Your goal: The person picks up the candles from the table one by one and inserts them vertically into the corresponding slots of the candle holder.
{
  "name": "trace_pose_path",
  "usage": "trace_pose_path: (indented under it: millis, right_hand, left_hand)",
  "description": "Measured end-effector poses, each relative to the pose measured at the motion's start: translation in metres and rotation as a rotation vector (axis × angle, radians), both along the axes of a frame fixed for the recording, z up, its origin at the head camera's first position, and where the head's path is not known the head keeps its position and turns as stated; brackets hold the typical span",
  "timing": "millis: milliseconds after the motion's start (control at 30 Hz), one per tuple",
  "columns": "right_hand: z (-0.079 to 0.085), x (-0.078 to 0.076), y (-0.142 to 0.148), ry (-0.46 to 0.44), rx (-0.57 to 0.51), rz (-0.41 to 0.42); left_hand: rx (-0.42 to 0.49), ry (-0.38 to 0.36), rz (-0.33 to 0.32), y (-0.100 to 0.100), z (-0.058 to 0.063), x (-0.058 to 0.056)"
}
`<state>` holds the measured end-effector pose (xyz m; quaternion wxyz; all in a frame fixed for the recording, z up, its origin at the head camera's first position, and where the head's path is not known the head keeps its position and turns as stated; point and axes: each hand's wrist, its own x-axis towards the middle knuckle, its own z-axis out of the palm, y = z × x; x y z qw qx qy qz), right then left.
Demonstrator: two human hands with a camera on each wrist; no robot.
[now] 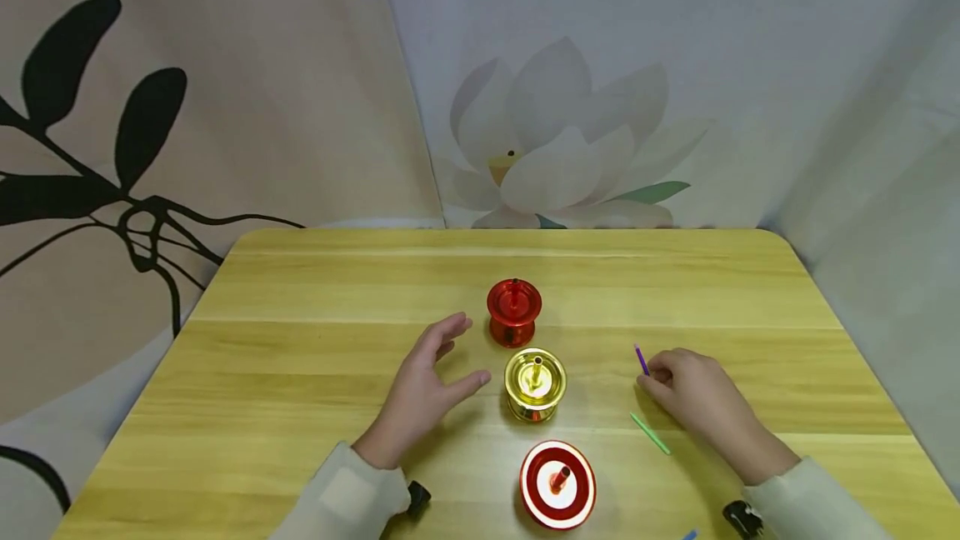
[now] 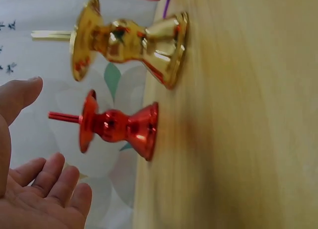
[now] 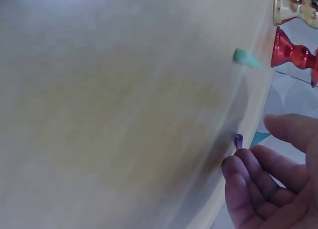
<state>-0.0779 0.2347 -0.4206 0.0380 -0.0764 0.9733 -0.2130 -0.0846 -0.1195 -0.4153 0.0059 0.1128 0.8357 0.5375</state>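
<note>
Right hand [image 1: 701,390]: fingers loosely bent, thumb standing apart from them in the wrist view, not pinching. Its fingertips are at one end of a thin purple stick [image 1: 641,359], on the table's right half; I cannot tell whether they touch it.

Left hand [image 1: 420,382]: thumb and fingers spread, holding nothing, just beside the gold stand.

Stands, three, upright in a rough row between the hands, each with a dish and central stem: red stand [image 1: 514,302], farthest from me; gold stand [image 1: 535,382], middle; pale-ringed red stand [image 1: 557,486], nearest.

Sticks, further: green stick [image 1: 650,433], lying aslant near the right hand; blue piece [image 1: 690,535], cut off by my lower frame edge.

Support: wood-grain table [image 1: 300,373].

Behind: a pale backdrop [image 1: 300,90], printed with a white flower and dark leaves.
</note>
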Motion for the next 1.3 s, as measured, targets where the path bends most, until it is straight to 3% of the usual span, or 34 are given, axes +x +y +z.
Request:
trace_pose_path:
  millis: [267, 867, 1067, 1300]
  right_hand:
    - [-0.005, -0.007, 0.0, -0.035, 0.022, -0.014]
    - [-0.026, -0.017, -0.007, -0.056, 0.048, -0.039]
    - [-0.025, -0.028, -0.009, -0.081, 0.074, -0.016]
    - [-0.024, -0.032, -0.008, -0.089, 0.09, -0.022]
  left_hand:
    - [0.043, -0.012, 0.002, 0.011, -0.019, -0.02]
    - [0.108, -0.047, 0.01, 0.035, -0.042, -0.05]
    - [0.196, -0.127, -0.004, 0.041, -0.05, -0.062]
    - [0.156, -0.143, -0.017, 0.047, -0.058, -0.07]
